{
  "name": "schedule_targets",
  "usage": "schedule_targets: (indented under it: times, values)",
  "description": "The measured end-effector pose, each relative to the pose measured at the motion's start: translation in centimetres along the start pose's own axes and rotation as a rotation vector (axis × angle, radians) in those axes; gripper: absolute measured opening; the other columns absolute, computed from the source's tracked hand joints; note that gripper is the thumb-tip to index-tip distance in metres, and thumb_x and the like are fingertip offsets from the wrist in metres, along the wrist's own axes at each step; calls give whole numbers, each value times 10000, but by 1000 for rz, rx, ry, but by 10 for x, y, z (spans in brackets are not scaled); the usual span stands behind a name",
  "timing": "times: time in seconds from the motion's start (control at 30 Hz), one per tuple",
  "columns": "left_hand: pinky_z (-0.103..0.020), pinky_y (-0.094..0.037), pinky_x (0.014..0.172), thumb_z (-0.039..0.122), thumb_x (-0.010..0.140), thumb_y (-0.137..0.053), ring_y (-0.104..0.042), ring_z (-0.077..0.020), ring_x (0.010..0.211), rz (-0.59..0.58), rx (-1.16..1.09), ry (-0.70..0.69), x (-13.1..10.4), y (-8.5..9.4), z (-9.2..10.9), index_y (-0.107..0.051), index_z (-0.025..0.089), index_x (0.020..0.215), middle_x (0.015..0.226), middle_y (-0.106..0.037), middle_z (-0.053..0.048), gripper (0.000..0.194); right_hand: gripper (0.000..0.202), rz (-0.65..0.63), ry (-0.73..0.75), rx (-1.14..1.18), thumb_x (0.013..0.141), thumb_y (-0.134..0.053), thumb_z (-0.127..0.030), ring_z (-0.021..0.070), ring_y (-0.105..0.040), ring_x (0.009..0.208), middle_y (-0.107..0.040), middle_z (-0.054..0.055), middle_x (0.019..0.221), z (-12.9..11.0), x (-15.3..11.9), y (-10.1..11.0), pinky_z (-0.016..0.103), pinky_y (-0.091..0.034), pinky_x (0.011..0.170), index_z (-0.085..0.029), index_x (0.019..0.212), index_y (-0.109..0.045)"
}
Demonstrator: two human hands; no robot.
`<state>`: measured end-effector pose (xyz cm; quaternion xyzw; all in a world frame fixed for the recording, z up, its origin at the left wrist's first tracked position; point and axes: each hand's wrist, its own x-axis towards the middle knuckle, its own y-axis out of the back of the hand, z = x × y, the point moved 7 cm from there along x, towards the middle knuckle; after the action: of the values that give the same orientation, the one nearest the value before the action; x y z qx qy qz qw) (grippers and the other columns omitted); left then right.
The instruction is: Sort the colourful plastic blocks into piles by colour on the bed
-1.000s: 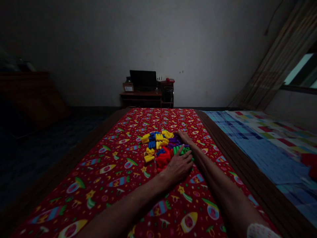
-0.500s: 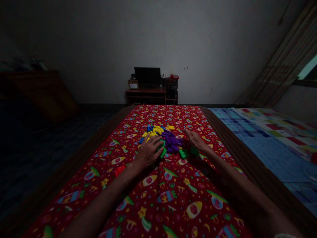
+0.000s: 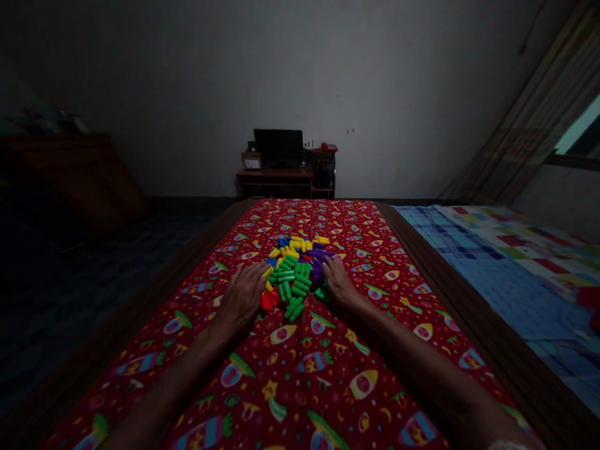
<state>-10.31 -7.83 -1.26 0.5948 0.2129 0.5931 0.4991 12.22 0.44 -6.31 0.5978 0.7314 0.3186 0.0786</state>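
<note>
1. While both hands lie flat on the cloth, neither grasps anything: the left hand (image 3: 242, 295) rests palm down with fingers spread against the near left edge of the pile of plastic pegs (image 3: 294, 270), and the right hand (image 3: 338, 284) rests the same way, unclenched, against its near right edge.
2. Between the two hands lie the green pegs (image 3: 293, 284), the nearest part of the pile; a red peg (image 3: 268, 300) sits just beside the left fingertips.
3. Beyond the green ones, farther from the hands, are the yellow pegs (image 3: 293, 247), the blue pegs (image 3: 282, 241) and, towards the right hand, the purple pegs (image 3: 319, 259).
4. Judged from how they lie, the pegs are gathered into one heap with colours loosely clumped; no peg is lifted or joined to another.
5. Most green pegs lie on their sides, long axes slanting across the cloth; the others point every way.
6. Under everything is the red patterned cloth (image 3: 300, 381), with a checked sheet (image 3: 510, 269) well off to the right.
</note>
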Motion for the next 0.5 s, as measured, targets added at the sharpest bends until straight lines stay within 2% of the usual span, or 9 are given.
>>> schedule_targets:
  times: [0.07, 0.1, 0.17, 0.2, 0.3, 0.37, 0.43, 0.5]
  values:
    - [-484, -310, 1116, 342, 992, -235, -459, -213, 1298, -6, -1, -16, -2, -2, 1, -486, 178, 1325, 1365, -548, -107, 448, 703, -66, 58, 96, 904, -238, -675, 257, -317, 1394, -420, 80, 1475, -30, 7, -20, 461, -234, 1158, -240, 1431, -404]
    - [-492, -304, 1119, 342, 993, -240, -451, -215, 1306, -14, 2, -24, -3, -3, 2, -478, 183, 1335, 1375, -540, -105, 446, 693, -84, 101, 124, 911, -233, -664, 239, -348, 1379, -428, 73, 1471, -41, 9, -22, 432, -260, 1151, -239, 1432, -401]
    - [-505, -292, 1126, 340, 993, -244, -437, -218, 1320, -35, 9, -40, -4, -7, 3, -462, 196, 1355, 1392, -526, -99, 446, 670, -76, 171, 119, 933, -201, -627, 215, -397, 1348, -449, 73, 1457, -47, 12, -12, 395, -298, 1133, -226, 1429, -405]
    - [-503, -292, 1127, 337, 992, -244, -434, -216, 1323, -43, 11, -47, -4, -8, 4, -455, 202, 1363, 1395, -524, -96, 448, 664, -48, 171, 74, 943, -180, -605, 218, -402, 1344, -456, 84, 1451, -40, 15, 1, 402, -300, 1129, -210, 1422, -415]
    - [-491, -314, 1122, 334, 987, -253, -443, -212, 1318, -48, 15, -61, -3, -11, 8, -453, 220, 1371, 1391, -530, -88, 448, 647, 32, 66, -210, 957, -195, -548, 282, -316, 1391, -440, 155, 1452, 10, 23, 49, 497, -220, 1144, -140, 1376, -471]
    - [-499, -318, 1117, 331, 985, -255, -447, -218, 1315, -53, 16, -78, -1, -12, 11, -462, 217, 1365, 1389, -532, -93, 448, 618, 12, -2, -458, 947, -281, -526, 321, -261, 1413, -418, 192, 1459, 49, 26, 78, 546, -179, 1139, -110, 1349, -498]
    - [-513, -312, 1116, 325, 986, -245, -440, -226, 1319, -66, 18, -89, -1, -13, 12, -475, 199, 1355, 1393, -528, -105, 453, 596, -38, -81, -653, 950, -287, -505, 303, -264, 1415, -394, 160, 1485, 85, 23, 100, 529, -200, 1136, -138, 1388, -458]
    - [-514, -302, 1121, 315, 989, -237, -423, -227, 1332, -76, 22, -94, -1, -12, 12, -482, 183, 1350, 1407, -513, -111, 455, 605, -76, -134, -784, 956, -264, -494, 287, -257, 1421, -352, 130, 1516, 109, 18, 117, 507, -201, 1144, -151, 1436, -396]
